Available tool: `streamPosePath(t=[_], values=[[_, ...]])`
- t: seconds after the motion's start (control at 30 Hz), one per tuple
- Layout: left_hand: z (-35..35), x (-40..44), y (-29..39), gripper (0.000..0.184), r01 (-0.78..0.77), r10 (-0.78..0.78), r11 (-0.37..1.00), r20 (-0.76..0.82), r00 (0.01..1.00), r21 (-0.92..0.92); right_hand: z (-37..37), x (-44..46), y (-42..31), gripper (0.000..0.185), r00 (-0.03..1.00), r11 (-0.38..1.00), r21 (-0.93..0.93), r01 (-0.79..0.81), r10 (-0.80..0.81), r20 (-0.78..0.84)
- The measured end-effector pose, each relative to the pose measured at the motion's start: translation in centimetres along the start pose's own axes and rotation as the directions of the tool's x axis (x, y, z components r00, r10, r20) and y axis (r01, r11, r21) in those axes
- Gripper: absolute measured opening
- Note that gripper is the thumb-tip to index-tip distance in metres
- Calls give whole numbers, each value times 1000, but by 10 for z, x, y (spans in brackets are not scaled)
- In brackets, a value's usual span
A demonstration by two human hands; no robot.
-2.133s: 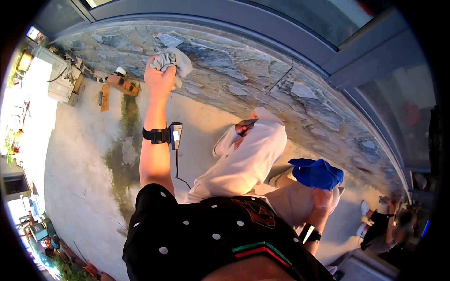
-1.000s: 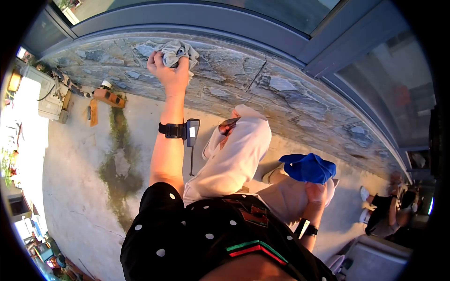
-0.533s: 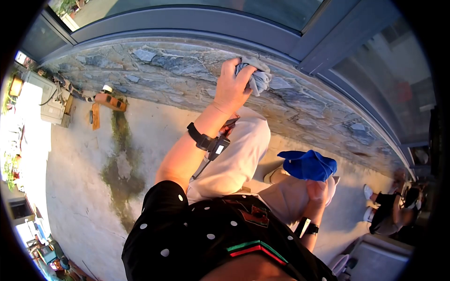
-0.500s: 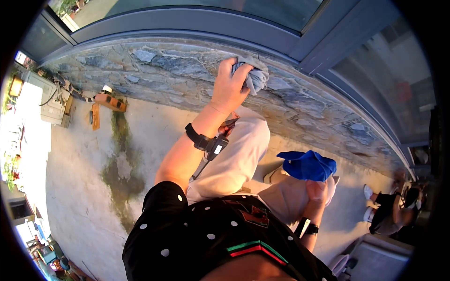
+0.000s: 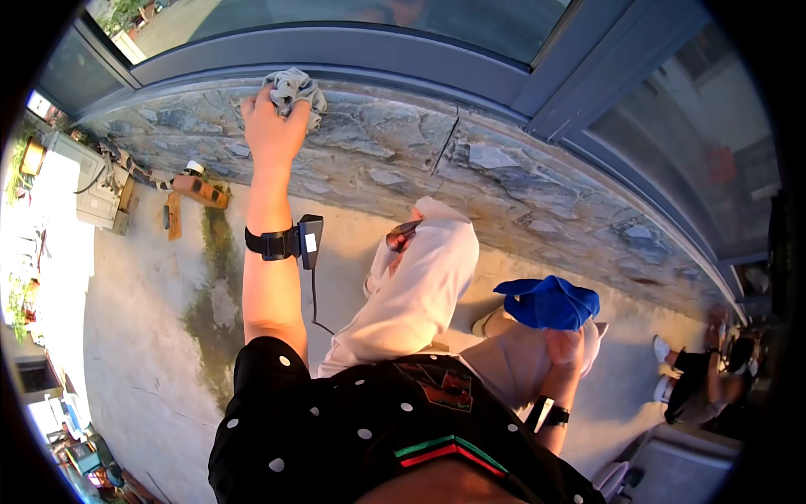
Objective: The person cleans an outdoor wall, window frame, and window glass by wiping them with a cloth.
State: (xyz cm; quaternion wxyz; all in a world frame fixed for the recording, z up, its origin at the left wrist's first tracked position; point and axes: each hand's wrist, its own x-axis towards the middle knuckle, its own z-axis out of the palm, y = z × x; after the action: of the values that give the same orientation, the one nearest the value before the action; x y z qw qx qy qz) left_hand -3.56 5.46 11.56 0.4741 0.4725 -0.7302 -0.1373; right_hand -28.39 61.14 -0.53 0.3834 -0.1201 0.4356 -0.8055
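My left hand point(image 5: 274, 134) is stretched out to the left, its fingers closed round a crumpled grey cloth point(image 5: 294, 91). The cloth lies against the top of the stone-faced low wall point(image 5: 378, 126), just under the window frame point(image 5: 353, 55). Near my right knee, my right hand point(image 5: 564, 346) holds a blue cloth point(image 5: 550, 302) that bunches up above the fingers and hides part of them. A black strap with a small device point(image 5: 309, 237) sits on my left wrist, and a cable runs down from it.
An orange-brown brick-like block point(image 5: 200, 191) lies on the concrete floor point(image 5: 134, 319) at the left, near a pale cabinet-like box point(image 5: 92, 181). Another person point(image 5: 705, 378) is low down at the far right. A light-coloured bin or appliance point(image 5: 680, 466) stands at lower right.
My left hand has slid left along the top of the wall with the grey cloth, and the arm is straighter. My right hand and the blue cloth have barely moved.
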Motion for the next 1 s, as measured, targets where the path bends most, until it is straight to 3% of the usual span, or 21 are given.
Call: streamPosePath(t=[0.2, 0.3, 0.47, 0.57, 0.6, 0.67, 0.7, 0.77, 0.93, 1.0], values=[[14, -40, 89, 46, -253, 236, 965, 207, 949, 62, 8, 3, 2, 46, 1000, 1000, -3, 8, -9, -9], [14, -48, 107, 43, -373, 377, 924, 344, 860, -81, 9, 4, 2, 48, 1000, 1000, 12, -1, 1, 27], [4, -9, 59, 47, -190, 191, 982, 150, 970, -17, 9, -5, 1, 52, 999, 999, -28, 27, -26, 27], [-14, 31, 2, 53, -52, 52, 984, 5, 999, 173, 16, -10, -1, 51, 999, 999, -1, 32, -32, 3], [-23, 42, -16, 53, -56, 56, 983, 4, 998, 175, 15, -10, -1, 51, 999, 999, 4, 33, -33, 4], [-34, 59, -39, 58, 84, -100, 953, 42, 994, 292, 9, -8, -3, 49, 999, 1000, -18, 12, -12, 44], [-29, 64, -42, 58, 82, -99, 952, 42, 994, 296, 8, -6, -2, 49, 999, 1000, -14, 10, -10, 45], [-22, 71, -49, 60, 64, -108, 975, 203, 973, 212, 5, -4, 0, 47, 999, 1000, -4, 30, -30, -17], [-19, 34, 18, 58, -29, -46, 968, 288, 956, 250, -3, 1, 8, 48, 997, 996, -93, 0, -8, -82], [-6, 11, 30, 53, -144, 115, 984, 245, 963, 104, -3, 4, 8, 47, 997, 997, -78, -15, 10, -71]])
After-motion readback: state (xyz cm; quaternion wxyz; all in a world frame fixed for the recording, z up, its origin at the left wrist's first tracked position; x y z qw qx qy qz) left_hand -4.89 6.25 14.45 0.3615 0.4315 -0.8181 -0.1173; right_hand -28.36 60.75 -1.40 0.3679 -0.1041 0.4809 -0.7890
